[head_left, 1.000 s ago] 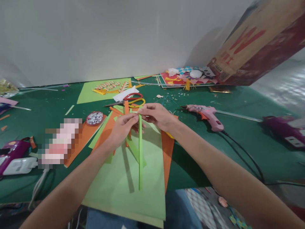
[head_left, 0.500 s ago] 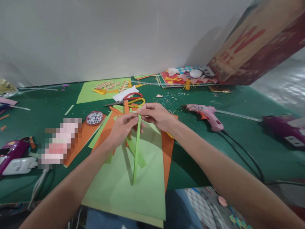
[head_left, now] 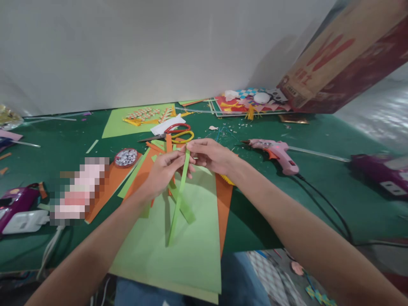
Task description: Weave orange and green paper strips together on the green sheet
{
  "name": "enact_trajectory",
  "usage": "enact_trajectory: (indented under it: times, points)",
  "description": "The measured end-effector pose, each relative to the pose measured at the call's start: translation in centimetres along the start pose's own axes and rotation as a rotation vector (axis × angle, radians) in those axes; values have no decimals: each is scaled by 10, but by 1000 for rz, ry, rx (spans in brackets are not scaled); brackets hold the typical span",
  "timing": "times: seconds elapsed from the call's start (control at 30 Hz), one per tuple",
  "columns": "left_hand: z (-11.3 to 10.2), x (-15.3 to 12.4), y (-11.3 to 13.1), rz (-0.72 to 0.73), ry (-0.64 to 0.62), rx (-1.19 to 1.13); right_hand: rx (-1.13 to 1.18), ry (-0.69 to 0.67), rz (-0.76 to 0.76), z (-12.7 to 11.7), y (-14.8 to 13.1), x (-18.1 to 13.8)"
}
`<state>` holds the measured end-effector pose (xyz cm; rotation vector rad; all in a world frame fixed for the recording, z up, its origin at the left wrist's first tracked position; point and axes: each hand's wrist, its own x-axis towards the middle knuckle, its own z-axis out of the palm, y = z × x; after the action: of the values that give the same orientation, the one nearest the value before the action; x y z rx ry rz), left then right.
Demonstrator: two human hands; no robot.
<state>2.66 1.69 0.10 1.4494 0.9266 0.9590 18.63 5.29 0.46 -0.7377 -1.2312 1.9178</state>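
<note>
A narrow light-green paper strip hangs from between my hands, its lower end over a large green paper sheet. My right hand pinches the strip's upper end between thumb and fingers. Close beside it, my left hand has its thumb and index finger closed on the strip, the fingertips partly hidden. Behind the hands lie orange and green paper strips. Scissors with red and yellow handles rest just beyond them. Another green strip lies on the sheet below.
To the right, a pink glue gun lies with its cable trailing off the table. A round box of googly eyes sits at left on orange paper. A large paper bag leans at the back right, by a tray of scraps.
The lower end of the hanging strip has swung to the left. Both hands stay nearly in place, the right one having shifted slightly to the right.
</note>
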Motion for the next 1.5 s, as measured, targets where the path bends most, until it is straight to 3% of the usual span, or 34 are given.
enact_trajectory:
  times: [0.73, 1.03, 1.5]
  points:
    - [3, 0, 4, -1, 99, 186, -146, 149, -83, 4, 7, 2]
    - [4, -1, 3, -3, 131, 155, -101, 121, -50, 3, 9, 3]
    - [5, -1, 3, 35, 220, 303, -133, 162, -100, 5, 10, 3]
